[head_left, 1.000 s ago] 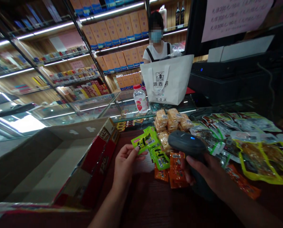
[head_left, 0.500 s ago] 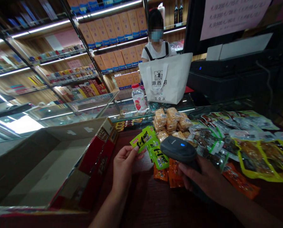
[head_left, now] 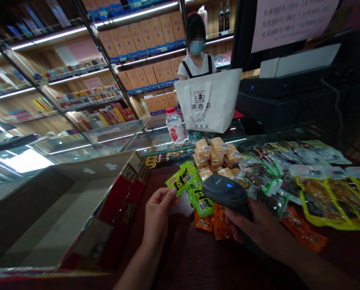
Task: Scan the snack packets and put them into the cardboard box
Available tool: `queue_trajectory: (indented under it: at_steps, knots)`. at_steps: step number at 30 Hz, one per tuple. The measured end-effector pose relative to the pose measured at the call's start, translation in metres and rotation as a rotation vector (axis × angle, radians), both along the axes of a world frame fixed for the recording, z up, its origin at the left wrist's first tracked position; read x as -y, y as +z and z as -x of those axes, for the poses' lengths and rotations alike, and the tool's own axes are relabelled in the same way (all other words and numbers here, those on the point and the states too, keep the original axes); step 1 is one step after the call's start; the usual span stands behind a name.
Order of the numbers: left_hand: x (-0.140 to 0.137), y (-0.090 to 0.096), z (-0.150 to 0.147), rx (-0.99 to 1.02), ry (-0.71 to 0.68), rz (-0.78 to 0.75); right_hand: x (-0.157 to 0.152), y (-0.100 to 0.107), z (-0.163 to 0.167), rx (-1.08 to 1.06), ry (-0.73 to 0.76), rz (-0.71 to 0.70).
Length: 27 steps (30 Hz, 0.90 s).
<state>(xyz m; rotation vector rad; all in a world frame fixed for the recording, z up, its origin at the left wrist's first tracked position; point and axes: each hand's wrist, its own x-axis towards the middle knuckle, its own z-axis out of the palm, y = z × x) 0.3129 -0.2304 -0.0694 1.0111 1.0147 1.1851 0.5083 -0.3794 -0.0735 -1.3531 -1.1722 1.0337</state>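
My left hand (head_left: 159,209) pinches the near corner of a green snack packet (head_left: 180,179) between thumb and fingers. More green packets (head_left: 200,201) lie just right of it, partly over orange packets (head_left: 203,221). Wrapped around the handle of a dark barcode scanner (head_left: 223,189) is my right hand (head_left: 255,223); a blue light glows on the scanner's top. The scanner's head points left, over the green packets. Behind it sits a pile of wrapped tan snacks (head_left: 216,153). Another orange packet (head_left: 303,229) lies right of my right hand.
A large open cardboard box (head_left: 119,197) stands at left. Clear bags (head_left: 261,173) and yellow-edged packs (head_left: 324,197) cover the right. Farther back are a red-capped bottle (head_left: 175,127), a white tote bag (head_left: 210,100), a glass counter and a person (head_left: 196,60) wearing a mask.
The view has shifted slightly. Both hands keep nearly the same place, with the green packet and the barcode scanner still held.
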Motion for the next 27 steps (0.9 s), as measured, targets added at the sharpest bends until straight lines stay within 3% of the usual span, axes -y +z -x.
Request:
queue_trajectory:
  at_steps: [20,27]
  knots:
    - [0.000,-0.003,-0.001,-0.005,-0.009,-0.018,-0.001,0.007,0.001,0.042,-0.015,-0.009]
    - [-0.003,-0.006,-0.002,0.029,0.011,0.007,-0.003,-0.002,0.001,-0.073,-0.065,-0.003]
